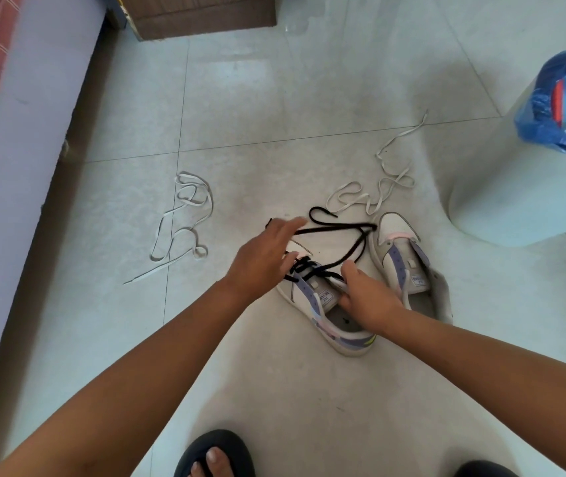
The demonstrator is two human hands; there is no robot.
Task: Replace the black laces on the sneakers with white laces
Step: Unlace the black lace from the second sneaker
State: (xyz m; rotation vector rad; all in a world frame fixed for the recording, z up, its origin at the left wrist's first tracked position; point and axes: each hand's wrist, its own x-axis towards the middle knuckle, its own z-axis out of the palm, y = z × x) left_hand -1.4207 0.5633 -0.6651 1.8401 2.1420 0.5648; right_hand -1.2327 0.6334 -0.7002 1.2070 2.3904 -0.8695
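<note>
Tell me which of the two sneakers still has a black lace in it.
The left sneaker, under both hands, has the black lace partly threaded. The right sneaker, beside it, shows bare eyelets and no lace.

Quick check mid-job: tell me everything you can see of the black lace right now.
The black lace is a thin, round-looking cord, partly unthreaded. Near the toe it is still crisscrossed through the eyelets of the left sneaker. Its loose part loops over the tile floor toward the right sneaker, one end curling near a white lace. The left hand seems to pull a strand; the right hand steadies the left sneaker.
</note>
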